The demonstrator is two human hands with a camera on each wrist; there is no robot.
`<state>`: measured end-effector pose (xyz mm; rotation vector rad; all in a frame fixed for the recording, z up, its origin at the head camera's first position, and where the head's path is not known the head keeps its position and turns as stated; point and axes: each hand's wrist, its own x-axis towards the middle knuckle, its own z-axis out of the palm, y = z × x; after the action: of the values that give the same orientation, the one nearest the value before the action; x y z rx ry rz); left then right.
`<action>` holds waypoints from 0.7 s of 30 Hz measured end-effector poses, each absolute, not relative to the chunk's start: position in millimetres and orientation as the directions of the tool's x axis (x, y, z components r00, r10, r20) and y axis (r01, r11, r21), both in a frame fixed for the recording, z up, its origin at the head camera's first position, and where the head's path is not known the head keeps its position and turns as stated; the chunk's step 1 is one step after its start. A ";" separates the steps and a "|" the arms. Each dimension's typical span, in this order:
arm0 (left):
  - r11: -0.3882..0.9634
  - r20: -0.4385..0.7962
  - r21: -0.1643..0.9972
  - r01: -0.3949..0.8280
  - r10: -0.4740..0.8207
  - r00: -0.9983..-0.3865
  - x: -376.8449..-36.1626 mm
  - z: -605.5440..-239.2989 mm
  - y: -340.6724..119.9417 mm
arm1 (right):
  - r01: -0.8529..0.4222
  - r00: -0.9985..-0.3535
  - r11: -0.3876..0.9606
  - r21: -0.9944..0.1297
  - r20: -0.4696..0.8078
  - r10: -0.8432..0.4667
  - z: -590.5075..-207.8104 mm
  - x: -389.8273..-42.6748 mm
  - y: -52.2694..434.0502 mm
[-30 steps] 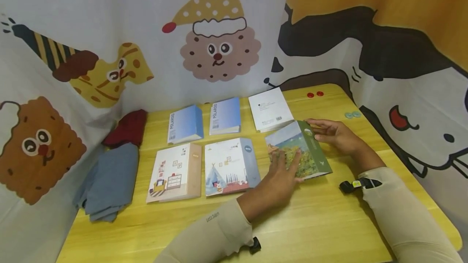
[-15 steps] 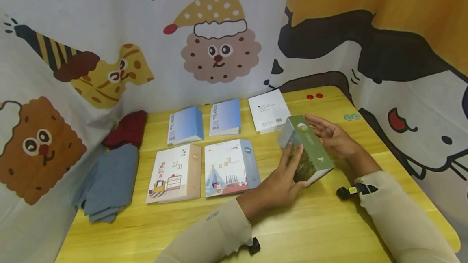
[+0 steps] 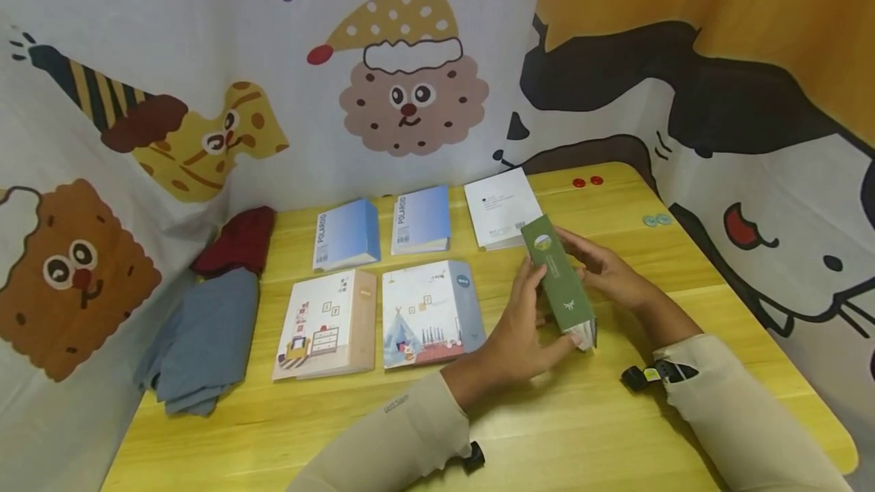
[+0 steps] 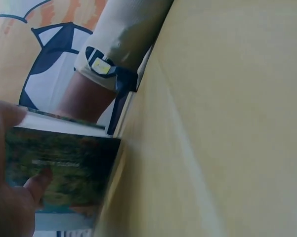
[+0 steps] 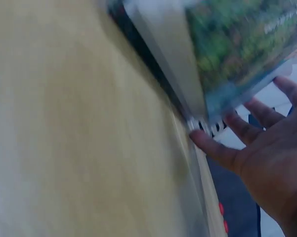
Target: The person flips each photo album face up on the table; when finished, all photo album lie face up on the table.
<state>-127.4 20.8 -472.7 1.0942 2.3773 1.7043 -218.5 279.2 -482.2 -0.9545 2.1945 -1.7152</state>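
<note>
A photo album (image 3: 560, 275) with a green spine and landscape-painted covers stands on edge, spine up and slightly slanted, at the table's right half. My left hand (image 3: 516, 332) holds it from the left: fingers lie on the cover and the thumb is at the near page end. In the left wrist view a fingertip presses the dark painted cover (image 4: 79, 173). My right hand (image 3: 611, 268) is on the other side, fingers spread; in the right wrist view its fingertips (image 5: 205, 138) are at the album's edge, and contact is hard to tell.
Behind lie two blue albums (image 3: 349, 232) (image 3: 421, 220) and a white one (image 3: 502, 207). Two illustrated albums (image 3: 321, 325) (image 3: 427, 317) lie left of my hands. Folded grey cloth (image 3: 208, 332) and dark red cloth (image 3: 239, 238) sit far left; red (image 3: 588, 182) and pale green discs (image 3: 658, 220) lie at the right.
The green-spined album has turned from lying with its painted cover up to standing spine up. My left hand has shifted its fingers onto its side; the right hand has moved slightly left.
</note>
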 end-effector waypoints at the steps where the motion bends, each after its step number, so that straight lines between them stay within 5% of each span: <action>1: 0.168 0.359 0.842 0.513 0.535 -0.765 -127.4 -471.3 19.2 | -0.369 -0.783 0.157 -0.916 0.215 -0.584 -483.1 -217.7 277.3; 11: 0.492 0.002 0.843 0.220 0.404 -0.915 -130.3 -466.9 8.9 | -0.333 -0.872 0.564 -0.756 0.020 -0.489 -492.5 -217.6 269.1; 21: 0.704 -0.123 0.686 0.182 0.360 -0.925 -142.6 -471.4 8.1 | -0.370 -0.870 0.624 -0.688 0.023 -0.492 -496.8 -218.1 260.9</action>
<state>-142.6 8.1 -471.4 0.4317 2.6649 1.0347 -218.1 260.9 -496.8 -0.7168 2.6770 -1.0770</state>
